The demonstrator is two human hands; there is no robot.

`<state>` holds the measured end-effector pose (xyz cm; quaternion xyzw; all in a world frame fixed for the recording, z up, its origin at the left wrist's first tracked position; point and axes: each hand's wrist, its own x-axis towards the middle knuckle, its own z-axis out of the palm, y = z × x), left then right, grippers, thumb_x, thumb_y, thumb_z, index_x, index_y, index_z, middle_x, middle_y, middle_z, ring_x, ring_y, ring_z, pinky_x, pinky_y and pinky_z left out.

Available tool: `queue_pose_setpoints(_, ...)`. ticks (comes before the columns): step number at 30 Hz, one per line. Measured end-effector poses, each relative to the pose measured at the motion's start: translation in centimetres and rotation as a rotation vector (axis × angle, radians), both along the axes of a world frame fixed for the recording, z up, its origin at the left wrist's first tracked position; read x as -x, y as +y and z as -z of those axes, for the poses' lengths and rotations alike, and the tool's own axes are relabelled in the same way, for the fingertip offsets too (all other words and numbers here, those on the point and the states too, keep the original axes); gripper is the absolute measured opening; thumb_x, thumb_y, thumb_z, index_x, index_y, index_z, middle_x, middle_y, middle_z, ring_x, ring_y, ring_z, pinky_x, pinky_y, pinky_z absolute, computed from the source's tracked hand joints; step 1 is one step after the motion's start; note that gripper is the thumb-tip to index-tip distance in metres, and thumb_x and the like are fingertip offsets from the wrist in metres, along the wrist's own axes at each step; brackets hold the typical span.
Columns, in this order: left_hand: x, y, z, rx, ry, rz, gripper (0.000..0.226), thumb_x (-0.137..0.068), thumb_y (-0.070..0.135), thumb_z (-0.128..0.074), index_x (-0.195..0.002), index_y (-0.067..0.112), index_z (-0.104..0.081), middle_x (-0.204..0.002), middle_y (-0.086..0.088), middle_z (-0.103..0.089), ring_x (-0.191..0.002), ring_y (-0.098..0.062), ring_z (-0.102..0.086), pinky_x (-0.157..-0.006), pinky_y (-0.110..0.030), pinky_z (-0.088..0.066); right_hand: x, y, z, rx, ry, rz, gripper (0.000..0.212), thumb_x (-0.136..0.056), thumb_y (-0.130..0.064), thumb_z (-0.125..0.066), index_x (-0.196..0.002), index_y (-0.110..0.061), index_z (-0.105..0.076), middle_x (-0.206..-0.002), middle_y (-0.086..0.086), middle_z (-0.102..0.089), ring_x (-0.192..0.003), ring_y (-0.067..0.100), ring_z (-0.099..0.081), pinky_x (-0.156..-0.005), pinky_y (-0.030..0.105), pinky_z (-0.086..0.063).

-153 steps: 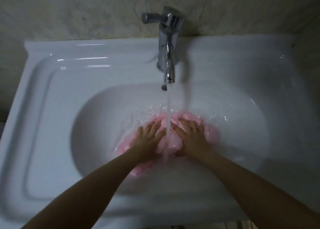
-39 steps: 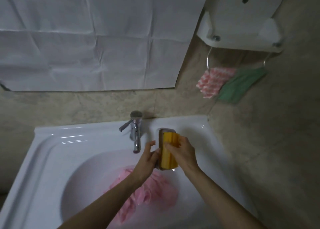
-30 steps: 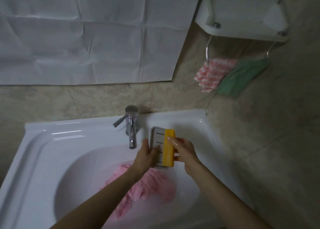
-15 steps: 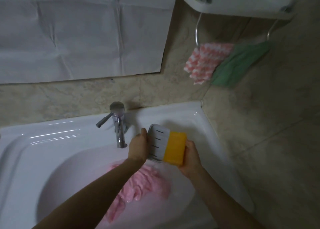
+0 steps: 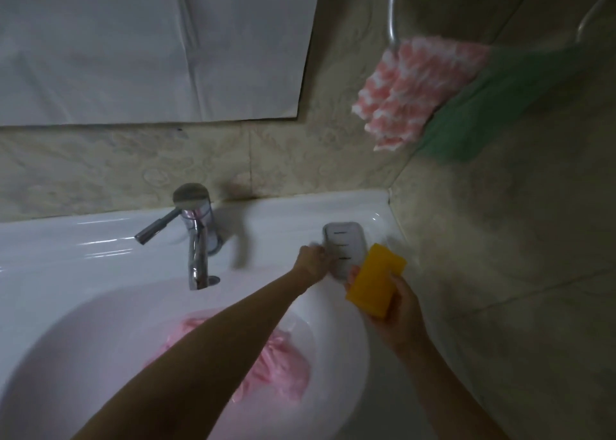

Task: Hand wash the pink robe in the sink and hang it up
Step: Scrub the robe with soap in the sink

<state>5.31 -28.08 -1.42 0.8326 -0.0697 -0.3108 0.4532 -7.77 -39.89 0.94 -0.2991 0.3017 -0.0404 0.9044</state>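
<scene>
The pink robe lies bunched and wet in the water of the white sink, partly hidden under my left forearm. My right hand holds a yellow bar of soap above the sink's right rim. My left hand grips the left edge of a grey soap dish, which sits on the sink's back right ledge. No water runs from the chrome tap behind the basin.
A tiled wall closes the right side close to the sink. A pink-and-white cloth and a green cloth hang from a metal ring above right. White paper covers the wall above the tap.
The soap has come off the dish and is now in my right hand alone. My left hand has carried the dish back to the sink ledge. The view has dropped lower.
</scene>
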Motion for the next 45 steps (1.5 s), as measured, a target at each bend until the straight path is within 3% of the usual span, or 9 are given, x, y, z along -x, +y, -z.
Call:
queue_pose_setpoints(5,2.6,6.8,3.1,0.080,-0.139,-0.147,0.028,-0.089,0.018,-0.055,-0.109,0.001,-0.064,-0.111,-0.016,-0.064,-0.102,-0.032,-0.063,-0.091,-0.035,-0.049,-0.1,1.5,1.0,-0.143,0.020,-0.075,0.047,-0.094,-0.043,-0.045,-0.125,-0.012,-0.061,-0.115,0.022,-0.064,-0.107,0.040,-0.062,-0.092,0.066,-0.040)
queue_pose_setpoints(9,7.2,17.4,8.8,-0.454,-0.261,0.048,0.051,-0.087,0.031,-0.062,-0.134,0.019,-0.046,-0.135,-0.010,-0.046,-0.121,-0.027,-0.045,-0.098,-0.037,-0.040,0.4,5.5,2.4,-0.032,0.163,-0.298,0.065,-0.063,-0.041,-0.081,-0.116,-0.008,-0.064,-0.101,0.023,-0.067,-0.091,0.037,-0.068,-0.077,0.052,-0.055)
queue_pose_setpoints(13,9.6,22.0,11.4,-0.586,-0.267,0.320,0.073,-0.067,0.075,-0.033,-0.127,0.035,-0.046,-0.137,-0.012,-0.042,-0.125,-0.037,-0.039,-0.101,-0.052,-0.033,1.2,10.1,3.5,0.019,0.283,-0.408,0.048,-0.085,-0.047,-0.050,-0.108,-0.009,-0.067,-0.087,0.017,-0.069,-0.076,0.027,-0.068,-0.079,0.042,-0.052)
queue_pose_setpoints(19,10.0,17.5,2.6,0.385,0.375,-0.313,0.054,-0.088,0.051,-0.052,-0.132,0.023,-0.040,-0.128,-0.006,-0.054,-0.111,-0.021,-0.057,-0.076,-0.028,-0.051,-0.5,16.3,3.8,0.520,0.327,-0.625,0.035,-0.092,-0.031,-0.058,-0.127,-0.030,-0.056,-0.110,0.006,-0.067,-0.085,0.011,-0.068,-0.070,0.026,-0.055)
queue_pose_setpoints(23,10.9,18.2,1.4,0.589,0.579,-0.467,0.048,-0.087,0.052,-0.045,-0.122,0.020,-0.049,-0.115,-0.008,-0.063,-0.099,-0.022,-0.065,-0.077,-0.038,-0.056,-1.3,19.4,2.8,0.566,0.271,-0.644,0.054,-0.090,-0.032,-0.061,-0.140,-0.037,-0.039,-0.121,0.006,-0.061,-0.100,0.024,-0.065,-0.088,0.045,-0.053)
queue_pose_setpoints(29,11.8,24.8,7.3,-0.651,-0.074,-0.053,0.096,-0.073,0.079,-0.041,-0.149,0.029,-0.011,-0.153,-0.015,-0.015,-0.140,-0.034,-0.018,-0.109,-0.056,-0.022,-1.2,18.5,3.5,0.213,0.266,-0.497,0.049,-0.093,-0.034,-0.048,-0.136,-0.011,-0.048,-0.126,0.012,-0.060,-0.110,0.029,-0.061,-0.100,0.052,-0.043)
queue_pose_setpoints(34,11.8,21.4,11.1,-0.677,-0.014,0.145,0.124,-0.057,0.083,-0.056,-0.149,0.029,0.007,-0.153,-0.015,0.026,-0.137,-0.043,0.025,-0.098,-0.075,0.009,0.1,16.8,3.3,0.147,0.235,-0.517,0.042,-0.093,-0.034,-0.042,-0.115,-0.003,-0.059,-0.084,0.015,-0.072,-0.068,0.025,-0.070,-0.067,0.038,-0.057)
queue_pose_setpoints(40,13.2,17.6,13.0,-0.604,-0.284,0.324,0.062,-0.084,0.045,-0.053,-0.137,0.014,-0.039,-0.144,-0.015,-0.036,-0.135,-0.034,-0.030,-0.108,-0.054,-0.027,2.3,15.3,4.4,0.188,0.255,-0.492,0.047,-0.070,-0.044,-0.069,-0.090,-0.001,-0.073,-0.083,0.015,-0.072,-0.071,0.024,-0.070,-0.058,0.031,-0.058)
queue_pose_setpoints(45,13.2,20.0,9.4,-0.113,-0.104,0.044,0.037,-0.075,0.036,-0.051,-0.102,0.015,-0.065,-0.093,-0.006,-0.068,-0.084,-0.020,-0.065,-0.071,-0.028,-0.050,3.4,14.7,3.7,0.156,0.252,-0.405,0.048,-0.082,-0.052,-0.061,-0.085,-0.006,-0.074,-0.083,0.016,-0.069,-0.069,0.023,-0.068,-0.060,0.029,-0.057)
